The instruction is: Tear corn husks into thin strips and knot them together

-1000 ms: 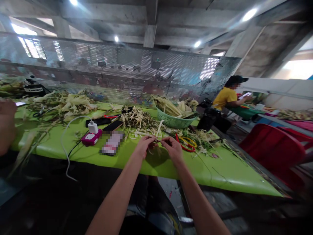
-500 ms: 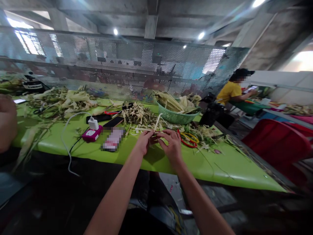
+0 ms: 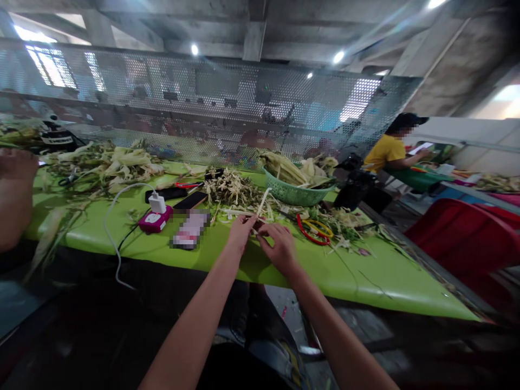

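Pale strips of corn husk [image 3: 264, 201] cross between my two hands, one end sticking up above the fingers. My left hand [image 3: 240, 233] is closed, its fingertips pinching the strips where they meet. Close on its right, my right hand [image 3: 280, 245] has its thumb and fingers bent together around the lower part of the strips; the exact grip is partly hidden. Beyond my hands lies a heap of dried, knotted husk pieces [image 3: 231, 188]. A green plastic basket [image 3: 298, 195] holding whole husks [image 3: 284, 169] stands behind them.
On the green table [image 3: 365, 281] are a phone [image 3: 190, 230], a dark phone [image 3: 190, 200], a magenta power block [image 3: 154, 219] with white charger cable, and red-and-yellow scissors handles [image 3: 317, 230]. More husks [image 3: 122, 162] lie left, near another person's arm [image 3: 16, 200]. A person in yellow [image 3: 385, 151] sits far right.
My right hand's fingers have drawn in and curled lower around the strips. My left hand keeps its pinch at nearly the same spot. The view has shifted slightly.
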{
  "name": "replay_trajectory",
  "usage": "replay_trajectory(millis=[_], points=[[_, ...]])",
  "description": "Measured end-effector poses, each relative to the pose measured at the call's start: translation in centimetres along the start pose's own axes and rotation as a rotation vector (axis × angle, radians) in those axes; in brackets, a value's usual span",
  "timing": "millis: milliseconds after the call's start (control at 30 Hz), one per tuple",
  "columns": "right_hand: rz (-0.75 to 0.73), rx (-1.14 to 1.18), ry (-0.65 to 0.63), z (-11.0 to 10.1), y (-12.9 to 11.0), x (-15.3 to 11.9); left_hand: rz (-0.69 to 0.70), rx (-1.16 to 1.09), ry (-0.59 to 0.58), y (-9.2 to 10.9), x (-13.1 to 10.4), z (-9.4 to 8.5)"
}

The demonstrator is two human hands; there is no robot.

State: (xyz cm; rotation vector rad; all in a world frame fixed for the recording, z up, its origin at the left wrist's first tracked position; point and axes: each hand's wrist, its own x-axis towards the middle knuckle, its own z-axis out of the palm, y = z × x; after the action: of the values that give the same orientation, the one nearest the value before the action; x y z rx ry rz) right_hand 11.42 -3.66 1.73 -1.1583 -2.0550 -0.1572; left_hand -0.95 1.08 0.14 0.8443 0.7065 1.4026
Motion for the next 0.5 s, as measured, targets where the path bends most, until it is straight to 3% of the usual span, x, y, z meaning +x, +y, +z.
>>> replay_trajectory(millis=[300, 500], points=[[0.222, 0.355, 0.342, -0.8, 1.4, 0.3, -0.068, 0.012, -0.135, 1.1, -0.9, 0.7], [0.482, 0.542, 0.298, -0.5, 1.9, 0.3, -0.131, -0.006, -0.196, 1.7, -1.5, 1.1]])
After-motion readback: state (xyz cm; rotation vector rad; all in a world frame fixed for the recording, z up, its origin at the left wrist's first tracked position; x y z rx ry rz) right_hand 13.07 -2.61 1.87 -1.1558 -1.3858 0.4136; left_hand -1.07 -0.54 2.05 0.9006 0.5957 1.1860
